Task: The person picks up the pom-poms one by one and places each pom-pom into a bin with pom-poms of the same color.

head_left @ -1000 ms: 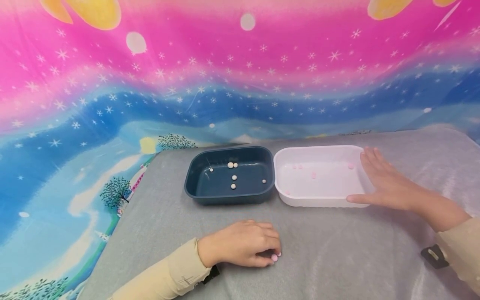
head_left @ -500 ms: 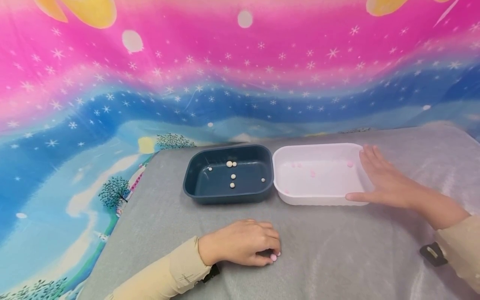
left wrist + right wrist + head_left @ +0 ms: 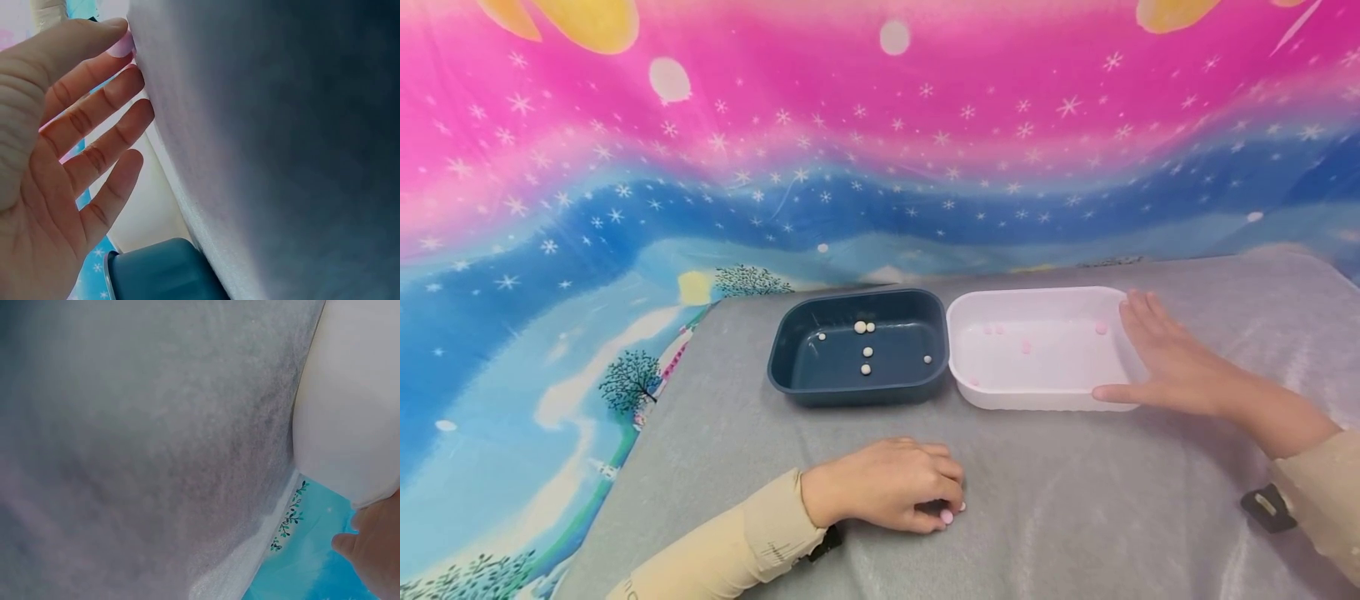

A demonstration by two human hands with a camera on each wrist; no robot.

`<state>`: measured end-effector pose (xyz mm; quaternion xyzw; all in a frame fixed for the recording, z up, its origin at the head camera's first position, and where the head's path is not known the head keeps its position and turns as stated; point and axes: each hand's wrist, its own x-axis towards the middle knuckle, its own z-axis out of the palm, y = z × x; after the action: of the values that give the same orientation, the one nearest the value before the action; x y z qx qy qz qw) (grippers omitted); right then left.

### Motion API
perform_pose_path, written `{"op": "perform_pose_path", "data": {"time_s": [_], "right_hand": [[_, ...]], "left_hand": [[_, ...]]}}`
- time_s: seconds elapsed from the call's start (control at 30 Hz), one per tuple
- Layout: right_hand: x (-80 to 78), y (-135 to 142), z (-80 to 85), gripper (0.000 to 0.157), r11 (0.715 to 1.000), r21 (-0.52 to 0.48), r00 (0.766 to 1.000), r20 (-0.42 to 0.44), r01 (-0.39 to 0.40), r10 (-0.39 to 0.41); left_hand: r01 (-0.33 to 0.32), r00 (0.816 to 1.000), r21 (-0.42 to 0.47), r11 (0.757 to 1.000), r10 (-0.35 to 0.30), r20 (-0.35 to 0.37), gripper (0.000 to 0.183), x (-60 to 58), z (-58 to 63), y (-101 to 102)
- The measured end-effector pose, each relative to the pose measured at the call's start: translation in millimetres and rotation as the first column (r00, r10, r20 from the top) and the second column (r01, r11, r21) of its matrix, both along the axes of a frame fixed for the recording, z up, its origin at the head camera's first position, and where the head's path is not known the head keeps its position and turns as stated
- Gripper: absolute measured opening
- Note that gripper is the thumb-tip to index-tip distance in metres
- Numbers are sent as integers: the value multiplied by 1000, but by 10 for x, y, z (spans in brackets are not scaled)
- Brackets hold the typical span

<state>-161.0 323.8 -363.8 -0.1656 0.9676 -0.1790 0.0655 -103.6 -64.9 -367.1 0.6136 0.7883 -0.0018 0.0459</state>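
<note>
My left hand (image 3: 895,487) is low over the grey cloth in the head view, in front of the two tubs. Its thumb and index finger pinch a small pink ball (image 3: 947,517); in the left wrist view the pink ball (image 3: 121,46) sits at the thumb tip while the other fingers spread loosely. A second pale bead (image 3: 962,506) peeks out beside the fingertips. Straight-fingered, my right hand (image 3: 1180,367) rests against the right end of the white tub (image 3: 1037,402), thumb at its front rim. Several pink beads lie inside that tub.
A dark blue tub (image 3: 857,399) holding several white balls (image 3: 868,352) stands directly left of the white one. Grey cloth (image 3: 1075,500) covers the table. Behind hangs a pink and blue snowflake-printed backdrop (image 3: 880,167).
The left hand's fingers have shifted very slightly around the pink ball, and the pale bead beside them shows further right. The right hand and both tubs stay in place.
</note>
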Motion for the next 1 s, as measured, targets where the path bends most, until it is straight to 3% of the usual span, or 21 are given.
{"op": "perform_pose_path", "data": {"time_s": [0.73,1.0], "right_hand": [[-3,-19,34,123,1000,-8,1000,-5,-4,4],[19,-9,11,123,1000,-18,1000,0,-1,1]], "left_hand": [[-23,1000,29,999,23,9,12,18,40,-41],[-71,997,53,996,72,-5,10,48,91,-86]]}}
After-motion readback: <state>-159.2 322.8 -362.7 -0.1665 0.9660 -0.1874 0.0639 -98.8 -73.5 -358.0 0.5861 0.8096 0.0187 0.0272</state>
